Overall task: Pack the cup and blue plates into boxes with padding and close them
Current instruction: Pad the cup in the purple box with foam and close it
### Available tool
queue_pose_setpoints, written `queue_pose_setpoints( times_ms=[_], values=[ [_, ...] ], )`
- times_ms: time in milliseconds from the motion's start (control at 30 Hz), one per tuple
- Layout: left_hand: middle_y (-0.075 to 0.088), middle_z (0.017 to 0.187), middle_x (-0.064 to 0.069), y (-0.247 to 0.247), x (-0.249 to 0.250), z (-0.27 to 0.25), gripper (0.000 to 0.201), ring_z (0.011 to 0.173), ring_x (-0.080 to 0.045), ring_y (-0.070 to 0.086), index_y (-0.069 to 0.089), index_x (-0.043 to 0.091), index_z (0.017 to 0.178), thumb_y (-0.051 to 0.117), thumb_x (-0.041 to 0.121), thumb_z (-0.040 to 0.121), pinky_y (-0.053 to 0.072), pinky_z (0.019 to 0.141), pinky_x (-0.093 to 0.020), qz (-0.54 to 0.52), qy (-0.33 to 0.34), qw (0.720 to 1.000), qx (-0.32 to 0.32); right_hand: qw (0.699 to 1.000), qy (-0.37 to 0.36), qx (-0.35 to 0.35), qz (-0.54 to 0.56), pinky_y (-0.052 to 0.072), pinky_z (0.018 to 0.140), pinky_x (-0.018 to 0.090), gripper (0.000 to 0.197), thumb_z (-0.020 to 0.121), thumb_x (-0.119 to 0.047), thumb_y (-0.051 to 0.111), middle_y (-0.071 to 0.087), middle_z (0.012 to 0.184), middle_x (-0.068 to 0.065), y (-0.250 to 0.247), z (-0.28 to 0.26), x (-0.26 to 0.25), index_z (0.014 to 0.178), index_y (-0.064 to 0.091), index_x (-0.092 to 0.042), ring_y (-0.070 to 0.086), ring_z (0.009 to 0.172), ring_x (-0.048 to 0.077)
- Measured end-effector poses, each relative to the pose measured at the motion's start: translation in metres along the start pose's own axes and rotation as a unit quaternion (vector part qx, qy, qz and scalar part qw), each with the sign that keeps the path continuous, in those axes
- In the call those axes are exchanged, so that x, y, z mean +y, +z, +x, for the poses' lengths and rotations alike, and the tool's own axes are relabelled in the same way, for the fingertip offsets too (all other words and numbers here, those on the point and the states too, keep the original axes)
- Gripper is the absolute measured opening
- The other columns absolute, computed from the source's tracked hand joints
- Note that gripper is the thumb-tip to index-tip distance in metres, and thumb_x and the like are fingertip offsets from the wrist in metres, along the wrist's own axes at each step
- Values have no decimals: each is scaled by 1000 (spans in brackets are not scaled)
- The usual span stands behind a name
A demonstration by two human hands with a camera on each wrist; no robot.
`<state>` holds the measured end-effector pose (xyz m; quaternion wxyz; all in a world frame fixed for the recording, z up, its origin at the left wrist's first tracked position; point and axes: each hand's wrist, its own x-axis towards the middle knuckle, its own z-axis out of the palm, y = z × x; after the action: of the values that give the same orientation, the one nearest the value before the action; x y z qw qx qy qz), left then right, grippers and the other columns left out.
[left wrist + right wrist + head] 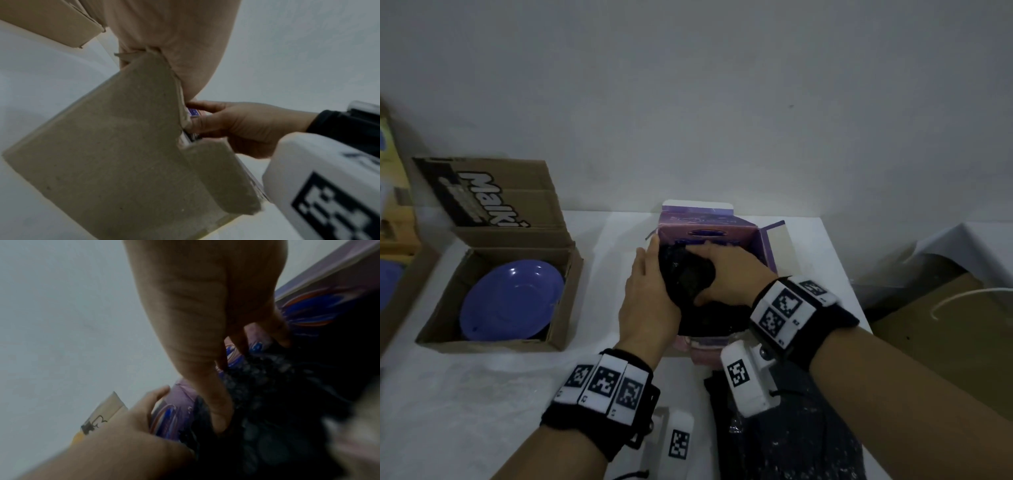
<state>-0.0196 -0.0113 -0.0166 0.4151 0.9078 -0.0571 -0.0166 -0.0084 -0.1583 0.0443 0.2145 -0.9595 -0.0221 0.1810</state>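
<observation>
Both hands at the open purple box (763,246) in the middle of the white tabletop (482,394), working a wad of dark padding (688,277) down into it. Left hand (650,294) flat along the box's left side, fingers straight against the padding and the box wall, holding nothing. Right hand (729,274) on top of the wad, fingers curled over it and pressing down, thumb tucked under at the near side. Top flaps of the purple box standing open; no cup visible inside, padding covering the contents. Well apart to the left, a brown cardboard box (445,308) with its lid flap raised, a blue plate (513,301) lying inside. More dark padding material (791,442) on the near edge of the tabletop, below the right wrist. Wrist views blurred and dim.
</observation>
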Motion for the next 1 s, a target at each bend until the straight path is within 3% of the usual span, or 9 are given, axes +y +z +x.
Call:
queue_pose_setpoints(
  times_ms=[167, 333, 500, 567, 667, 733, 833, 933, 1000],
  values=[
    [21, 155, -3, -2, -1, -1, 90, 136, -29, 30, 1, 38, 149, 50, 6, 81, 38, 103, -52, 25, 2, 1000, 7, 998, 6, 57, 35, 34, 109, 32, 71, 78, -35, 73, 43, 146, -2, 9, -23, 13, 140, 41, -30, 42, 131, 19],
    [25, 153, -9, -3, -3, -1, 91, 136, -33, 30, 8, 33, 149, 50, -1, 77, 36, 105, -53, 31, 17, 999, 22, 948, 9, 305, 91, 49, 72, 27, 11, 81, -34, 67, 68, 85, -5, 1, -56, 30, 88, 65, -26, 60, 77, 13],
    [15, 157, -15, -4, 3, -5, 84, 143, -36, 12, 14, 18, 150, 49, 0, 77, 19, 114, -50, 142, 52, 988, 36, 884, 103, 409, 204, 37, 56, 34, 23, 97, -28, 41, 47, 59, -2, 29, -86, 73, 79, 46, -14, 45, 55, 19],
    [15, 157, -15, -3, 4, -6, 80, 144, -36, 11, 18, 16, 149, 50, 1, 78, 17, 115, -50, 165, 68, 983, 38, 888, 149, 380, 211, 34, 55, 33, 19, 99, -22, 37, 46, 62, 1, 52, -95, 88, 85, 44, -11, 44, 55, 21],
    [16, 157, -14, -3, 4, -6, 77, 144, -36, 11, 22, 16, 148, 50, 1, 79, 17, 116, -50, 173, 71, 982, 34, 950, 170, 203, 167, 42, 61, 32, 10, 89, -24, 54, 56, 77, 2, 86, -113, 99, 89, 49, -16, 55, 70, 21],
    [16, 157, -14, -4, 3, -6, 75, 144, -35, 11, 25, 16, 148, 49, 1, 79, 17, 116, -50, 165, 66, 984, 27, 990, 100, 65, 75, 47, 79, 33, 21, 79, -37, 67, 56, 98, -2, 102, -126, 99, 90, 56, -22, 53, 96, 19],
    [16, 157, -13, -4, 3, -5, 71, 144, -35, 11, 28, 16, 146, 49, 0, 80, 17, 116, -50, 156, 62, 986, 23, 998, 8, -47, -29, 36, 101, 37, 54, 65, -58, 73, 41, 127, -3, 104, -141, 95, 108, 57, -30, 36, 118, 19],
    [17, 157, -12, -4, 2, -5, 69, 143, -35, 12, 30, 16, 145, 49, 1, 81, 17, 116, -50, 150, 64, 986, 21, 990, -12, -136, -46, 9, 118, 42, 96, 58, -56, 80, 7, 156, -3, 103, -153, 102, 140, 30, -41, 5, 143, 18],
    [19, 156, -13, -5, 2, -5, 69, 142, -35, 13, 31, 16, 145, 48, 1, 80, 18, 115, -50, 150, 68, 986, 22, 978, -31, -175, -109, -6, 117, 46, 122, 55, -52, 83, -17, 157, -2, 107, -159, 105, 147, 3, -42, -18, 144, 18]
  ],
)
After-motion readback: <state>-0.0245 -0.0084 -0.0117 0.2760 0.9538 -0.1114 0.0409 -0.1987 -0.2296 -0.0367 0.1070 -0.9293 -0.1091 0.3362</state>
